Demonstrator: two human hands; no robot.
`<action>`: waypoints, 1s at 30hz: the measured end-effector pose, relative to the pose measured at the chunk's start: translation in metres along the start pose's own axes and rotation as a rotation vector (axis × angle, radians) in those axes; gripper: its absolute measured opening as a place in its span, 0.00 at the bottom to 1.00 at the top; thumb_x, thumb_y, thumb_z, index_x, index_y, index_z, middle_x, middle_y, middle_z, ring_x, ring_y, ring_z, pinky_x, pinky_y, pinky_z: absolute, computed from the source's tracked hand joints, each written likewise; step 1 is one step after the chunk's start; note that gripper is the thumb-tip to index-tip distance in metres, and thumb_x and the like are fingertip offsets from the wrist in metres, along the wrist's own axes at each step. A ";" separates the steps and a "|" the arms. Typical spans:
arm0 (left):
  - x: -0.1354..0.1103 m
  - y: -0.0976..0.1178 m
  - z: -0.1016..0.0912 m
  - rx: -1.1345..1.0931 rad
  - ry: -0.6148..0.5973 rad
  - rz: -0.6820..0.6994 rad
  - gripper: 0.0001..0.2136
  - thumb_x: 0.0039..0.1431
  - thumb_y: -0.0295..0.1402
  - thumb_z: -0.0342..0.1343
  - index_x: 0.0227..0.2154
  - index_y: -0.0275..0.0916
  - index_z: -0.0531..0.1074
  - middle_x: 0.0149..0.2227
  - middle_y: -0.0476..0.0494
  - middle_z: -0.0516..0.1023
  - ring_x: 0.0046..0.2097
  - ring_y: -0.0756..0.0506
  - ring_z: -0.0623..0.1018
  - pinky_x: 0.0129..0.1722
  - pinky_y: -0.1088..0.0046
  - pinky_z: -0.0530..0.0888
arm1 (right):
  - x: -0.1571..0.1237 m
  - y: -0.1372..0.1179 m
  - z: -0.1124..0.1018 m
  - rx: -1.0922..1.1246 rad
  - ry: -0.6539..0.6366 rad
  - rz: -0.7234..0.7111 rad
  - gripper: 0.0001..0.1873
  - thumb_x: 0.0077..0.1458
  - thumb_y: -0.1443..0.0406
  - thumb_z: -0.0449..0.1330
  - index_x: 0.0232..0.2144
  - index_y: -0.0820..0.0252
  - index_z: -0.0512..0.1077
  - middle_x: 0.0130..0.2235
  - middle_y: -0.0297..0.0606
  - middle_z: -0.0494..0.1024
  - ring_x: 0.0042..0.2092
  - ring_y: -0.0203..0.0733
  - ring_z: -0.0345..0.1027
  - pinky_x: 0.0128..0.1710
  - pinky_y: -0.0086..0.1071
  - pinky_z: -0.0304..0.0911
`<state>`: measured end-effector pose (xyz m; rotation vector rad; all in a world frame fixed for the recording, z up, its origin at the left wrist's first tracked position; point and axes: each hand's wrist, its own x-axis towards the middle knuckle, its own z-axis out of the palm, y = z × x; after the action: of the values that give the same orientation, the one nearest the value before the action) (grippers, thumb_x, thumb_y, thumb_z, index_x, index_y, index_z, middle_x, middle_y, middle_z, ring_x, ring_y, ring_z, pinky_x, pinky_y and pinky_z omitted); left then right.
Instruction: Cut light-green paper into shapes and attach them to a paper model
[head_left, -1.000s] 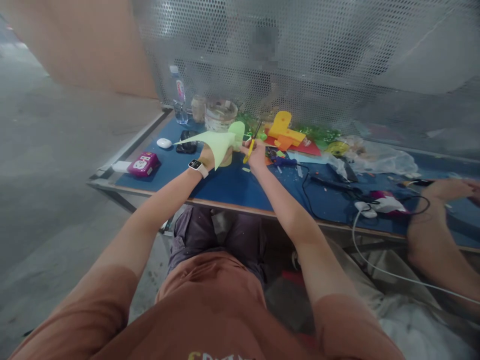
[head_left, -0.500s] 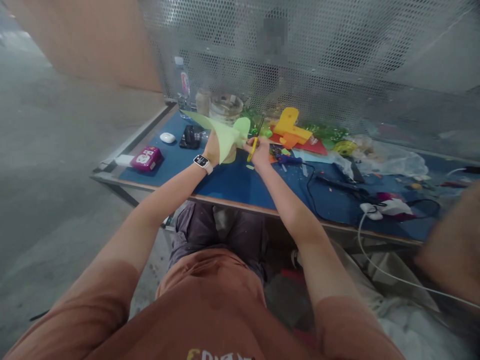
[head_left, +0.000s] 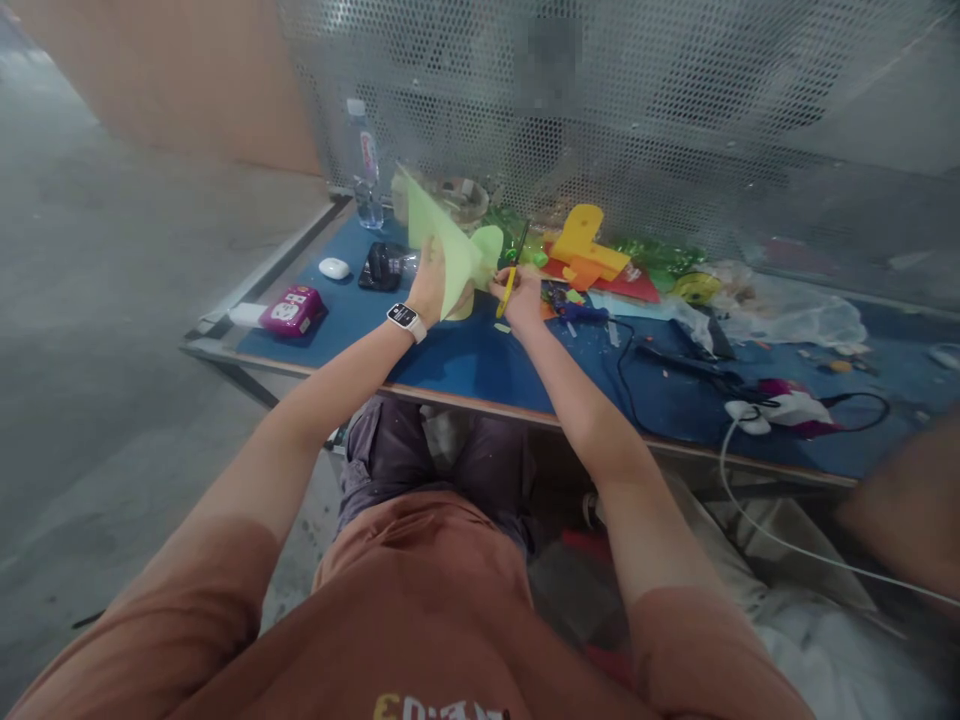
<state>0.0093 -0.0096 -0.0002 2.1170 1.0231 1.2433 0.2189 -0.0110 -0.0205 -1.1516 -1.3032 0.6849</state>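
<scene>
My left hand (head_left: 429, 285) grips a pale green sheet of paper (head_left: 448, 252), which stands up bent in front of the palm. A rounded lobe of the same paper sticks out to the right. In my right hand (head_left: 523, 298) is a pair of scissors (head_left: 507, 293) with yellow handles, the dark blades pointing up and away beside the lobe. Whether the blades touch the paper cannot be made out. Small green scraps (head_left: 502, 327) lie on the blue tabletop below the hands. Some left fingers are hidden by the sheet.
A water bottle (head_left: 366, 165), a black phone-like object (head_left: 381, 266), a white case (head_left: 334, 268) and a magenta box (head_left: 293, 312) stand left. Yellow cut-outs (head_left: 589, 245), a blue glue gun (head_left: 583, 314), crumpled plastic (head_left: 787, 305) and cables lie right. Another person's blurred arm (head_left: 911, 510) is far right.
The green sheet has turned more upright, its far corner swinging up and right. My right hand keeps the scissors in nearly the same spot.
</scene>
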 end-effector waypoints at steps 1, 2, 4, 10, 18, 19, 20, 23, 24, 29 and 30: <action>0.000 0.003 -0.001 0.011 -0.004 -0.005 0.24 0.76 0.48 0.68 0.67 0.41 0.86 0.66 0.24 0.91 0.88 0.17 0.65 0.91 0.24 0.52 | 0.000 0.000 0.000 -0.010 -0.006 0.000 0.33 0.48 0.47 0.88 0.30 0.48 0.68 0.35 0.32 0.78 0.43 0.50 0.79 0.57 0.53 0.84; -0.001 0.005 -0.002 0.026 -0.010 -0.009 0.24 0.76 0.48 0.68 0.66 0.41 0.86 0.66 0.24 0.91 0.89 0.17 0.64 0.92 0.23 0.50 | 0.000 0.001 0.000 -0.020 -0.010 0.000 0.33 0.48 0.47 0.88 0.30 0.48 0.68 0.35 0.33 0.78 0.43 0.51 0.79 0.57 0.53 0.84; -0.001 0.008 -0.003 0.065 -0.019 -0.012 0.24 0.76 0.49 0.68 0.66 0.40 0.87 0.68 0.24 0.90 0.89 0.17 0.62 0.92 0.23 0.44 | 0.001 0.003 -0.001 -0.040 -0.022 -0.004 0.33 0.49 0.47 0.89 0.30 0.48 0.68 0.36 0.33 0.78 0.43 0.51 0.79 0.56 0.52 0.84; -0.002 0.008 -0.006 0.171 -0.019 -0.005 0.28 0.78 0.51 0.64 0.72 0.41 0.85 0.75 0.28 0.87 0.89 0.23 0.62 0.93 0.25 0.35 | 0.004 0.008 -0.001 -0.055 -0.063 -0.012 0.37 0.52 0.43 0.90 0.31 0.48 0.67 0.36 0.34 0.78 0.42 0.49 0.80 0.50 0.46 0.85; -0.007 0.034 -0.008 0.445 -0.144 -0.008 0.41 0.74 0.49 0.59 0.86 0.43 0.69 0.85 0.29 0.77 0.92 0.19 0.54 0.93 0.19 0.39 | 0.003 0.003 0.000 -0.041 -0.022 0.018 0.37 0.54 0.37 0.87 0.32 0.48 0.68 0.35 0.34 0.79 0.43 0.50 0.80 0.50 0.47 0.86; -0.007 0.038 -0.008 0.454 -0.155 -0.004 0.44 0.72 0.51 0.61 0.87 0.43 0.67 0.85 0.29 0.76 0.92 0.18 0.52 0.93 0.17 0.40 | 0.003 0.003 0.000 -0.035 -0.017 0.022 0.37 0.54 0.38 0.87 0.31 0.48 0.68 0.35 0.34 0.79 0.43 0.50 0.80 0.51 0.48 0.86; -0.008 0.040 -0.007 0.438 -0.155 0.005 0.45 0.71 0.53 0.62 0.86 0.42 0.66 0.85 0.28 0.77 0.92 0.18 0.50 0.93 0.17 0.40 | 0.003 0.004 0.000 -0.028 -0.013 0.024 0.36 0.54 0.38 0.87 0.31 0.48 0.68 0.35 0.34 0.79 0.43 0.50 0.80 0.52 0.49 0.87; -0.009 0.044 -0.006 0.323 -0.123 0.025 0.35 0.77 0.55 0.61 0.78 0.40 0.77 0.81 0.28 0.80 0.92 0.18 0.49 0.92 0.21 0.31 | 0.004 0.004 0.000 -0.006 -0.016 0.017 0.36 0.52 0.39 0.87 0.30 0.48 0.68 0.36 0.36 0.80 0.43 0.52 0.81 0.55 0.54 0.88; -0.010 0.043 -0.006 0.296 -0.117 0.024 0.31 0.80 0.53 0.59 0.73 0.39 0.80 0.81 0.28 0.80 0.92 0.19 0.49 0.91 0.22 0.29 | 0.004 0.004 -0.001 0.001 -0.022 0.011 0.36 0.53 0.39 0.87 0.30 0.47 0.68 0.35 0.36 0.80 0.43 0.53 0.81 0.56 0.55 0.88; -0.010 0.035 -0.004 0.309 -0.099 0.013 0.22 0.79 0.47 0.61 0.67 0.45 0.84 0.83 0.33 0.78 0.92 0.22 0.51 0.91 0.23 0.28 | 0.005 0.008 -0.004 -0.032 -0.087 -0.040 0.32 0.56 0.42 0.85 0.32 0.47 0.68 0.34 0.37 0.77 0.45 0.56 0.82 0.55 0.57 0.88; -0.010 0.032 -0.004 0.317 -0.096 0.018 0.22 0.78 0.45 0.62 0.67 0.45 0.84 0.84 0.32 0.77 0.92 0.22 0.51 0.92 0.23 0.30 | 0.006 0.011 -0.004 -0.043 -0.095 -0.054 0.31 0.56 0.42 0.84 0.33 0.47 0.69 0.34 0.37 0.77 0.46 0.56 0.82 0.54 0.56 0.88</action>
<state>0.0148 -0.0368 0.0196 2.4013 1.2272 1.0298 0.2262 -0.0032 -0.0276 -1.1257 -1.4308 0.6810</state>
